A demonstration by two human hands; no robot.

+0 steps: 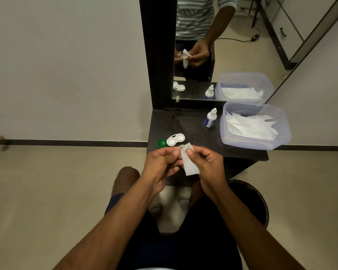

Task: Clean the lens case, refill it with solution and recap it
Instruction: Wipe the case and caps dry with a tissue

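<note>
A person sat in front of a small black counter (183, 121) with a tall mirror (232, 45) behind it. Both hands were held up close together, just above the near edge of the counter. The left hand (160, 164) and the right hand (207, 164) each pinched a small piece of white tissue paper (190, 166) between thumb and fingers, so both grips were closed on it. The top of the tissue was bunched up around something small and pale. It was too hidden to tell what it was.

The white plastic lens case with two round cups (175, 139) lay on the counter, just past the hands. Both of its cups were open, with no caps on. A round green cap (161, 143) lay right beside the case, on its left, with its hollow side up.

Farther back stood a small white squeeze bottle with a blue label (210, 118), upright, with its cap on. Just to its right sat a clear plastic box (281, 141) with more white tissues (250, 125) inside. A dark round bin (256, 199) stood on the floor by the person's right arm.
</note>
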